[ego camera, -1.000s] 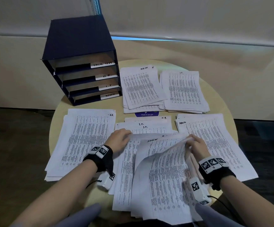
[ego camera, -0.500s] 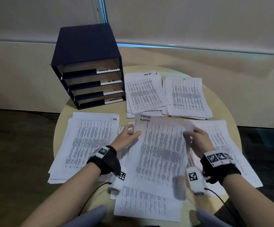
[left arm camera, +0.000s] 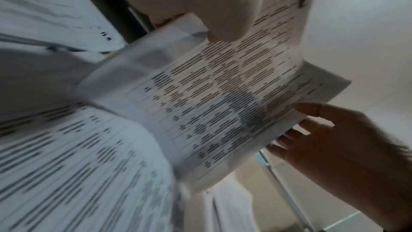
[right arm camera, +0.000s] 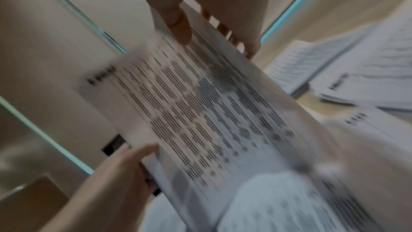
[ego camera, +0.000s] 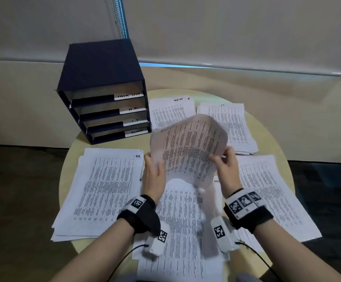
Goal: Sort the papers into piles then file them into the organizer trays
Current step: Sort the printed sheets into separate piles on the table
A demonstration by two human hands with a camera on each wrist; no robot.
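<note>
At the far left of the round tabletop [ego camera: 271, 139] sits the organizer [ego camera: 104, 88], dark blue, four trays with white labels (top to bottom: TASK LIST, H.R, I.T, ADMIN). In front of it lies the H.R pile [ego camera: 102, 192], flat and loosely squared, just left of my left hand [ego camera: 154, 178].

Between my two hands I hold a sheet [ego camera: 188, 147] raised above the tabletop, its top edge curling away from me so light shows through the printed columns. My left hand grips its left edge, thumb on the near face and fingers [right arm camera: 131, 154] behind. Under it, nearest me, lies the middle pile [ego camera: 183, 226], fanned and untidy, running down to the tabletop's near edge.

My right hand [ego camera: 227, 169] pinches the sheet's right edge, thumb [right arm camera: 178, 24] in front, fingers spread behind the paper. Behind the sheet lie the task-list pile [ego camera: 165, 112] and, further right, the I.T pile [ego camera: 236, 123]. At the far right, the right pile [ego camera: 271, 196] lies flat, just beside my right wrist.
</note>
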